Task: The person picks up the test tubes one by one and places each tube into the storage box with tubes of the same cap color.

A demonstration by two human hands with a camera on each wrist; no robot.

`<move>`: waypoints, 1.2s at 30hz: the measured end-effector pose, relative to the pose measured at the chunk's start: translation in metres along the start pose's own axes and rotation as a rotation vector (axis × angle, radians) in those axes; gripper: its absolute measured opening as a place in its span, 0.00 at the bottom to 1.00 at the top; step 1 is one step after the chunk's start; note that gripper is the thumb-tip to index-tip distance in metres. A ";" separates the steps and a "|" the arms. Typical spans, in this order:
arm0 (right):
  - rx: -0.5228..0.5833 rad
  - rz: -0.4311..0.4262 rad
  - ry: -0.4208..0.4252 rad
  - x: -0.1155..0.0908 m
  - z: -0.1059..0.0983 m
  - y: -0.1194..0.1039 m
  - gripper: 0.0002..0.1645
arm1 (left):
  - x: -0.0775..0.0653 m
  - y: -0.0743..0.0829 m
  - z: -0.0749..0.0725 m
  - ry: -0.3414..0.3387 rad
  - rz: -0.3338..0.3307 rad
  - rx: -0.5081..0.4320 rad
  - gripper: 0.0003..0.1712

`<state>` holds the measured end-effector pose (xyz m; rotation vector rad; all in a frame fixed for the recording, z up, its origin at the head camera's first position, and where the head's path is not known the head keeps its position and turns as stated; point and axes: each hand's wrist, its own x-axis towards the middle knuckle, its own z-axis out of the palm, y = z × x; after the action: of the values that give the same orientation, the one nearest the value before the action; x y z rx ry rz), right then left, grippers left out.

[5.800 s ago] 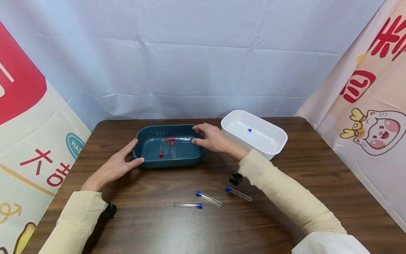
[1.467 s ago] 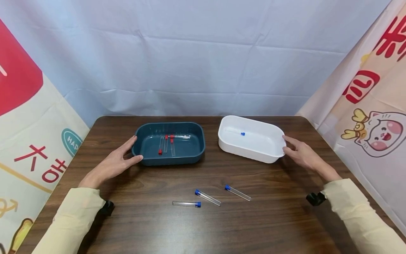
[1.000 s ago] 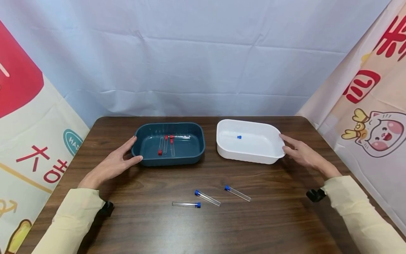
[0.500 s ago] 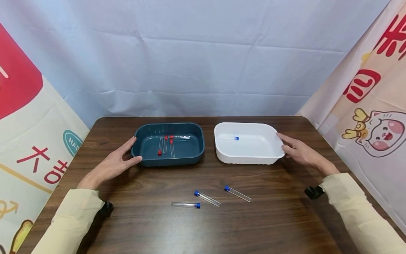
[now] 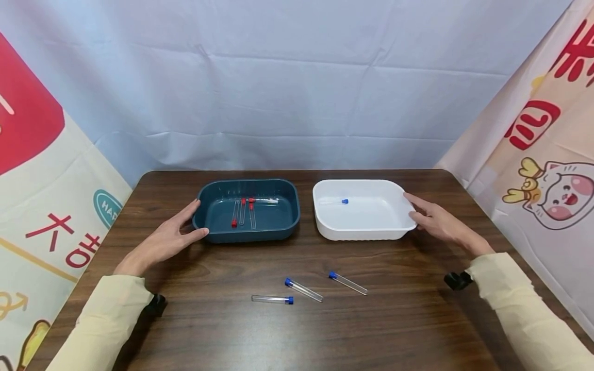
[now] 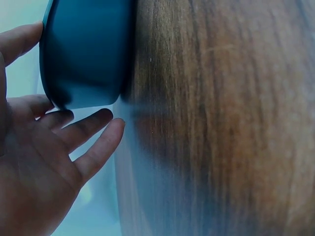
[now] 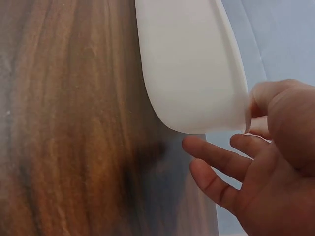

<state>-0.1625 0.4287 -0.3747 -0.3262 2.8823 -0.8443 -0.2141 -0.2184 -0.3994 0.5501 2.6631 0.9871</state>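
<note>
In the head view my left hand rests its fingertips and thumb against the left end of the dark blue-green tray. The left wrist view shows the fingers spread along the tray's outside wall, the lower ones apart from it. Several red-capped test tubes lie inside that tray. My right hand touches the right end of the white tray, fingers loosely extended. One blue-capped tube lies in the white tray. In the right wrist view, the thumb is near the rim and the lower fingers hang free.
Three blue-capped test tubes lie on the wooden table in front of the trays: a left one, a middle one and a right one. A pale cloth backdrop hangs behind the table's far edge.
My right hand has left the dark tray and gone to the white tray's right end. The white tray has turned until roughly parallel with the table's far edge. My left hand has stayed put.
</note>
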 end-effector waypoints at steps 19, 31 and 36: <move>0.008 0.007 0.058 -0.020 0.001 0.000 0.48 | -0.001 0.001 0.000 -0.002 -0.003 0.008 0.54; 0.015 -0.008 0.076 -0.020 0.001 0.004 0.44 | -0.001 0.003 -0.002 0.000 0.022 0.044 0.53; 0.020 -0.004 0.076 -0.019 0.002 0.007 0.46 | -0.002 0.004 -0.002 0.021 0.048 0.048 0.52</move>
<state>-0.1449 0.4375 -0.3792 -0.3045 2.9415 -0.9040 -0.2122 -0.2170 -0.3951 0.6195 2.7099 0.9495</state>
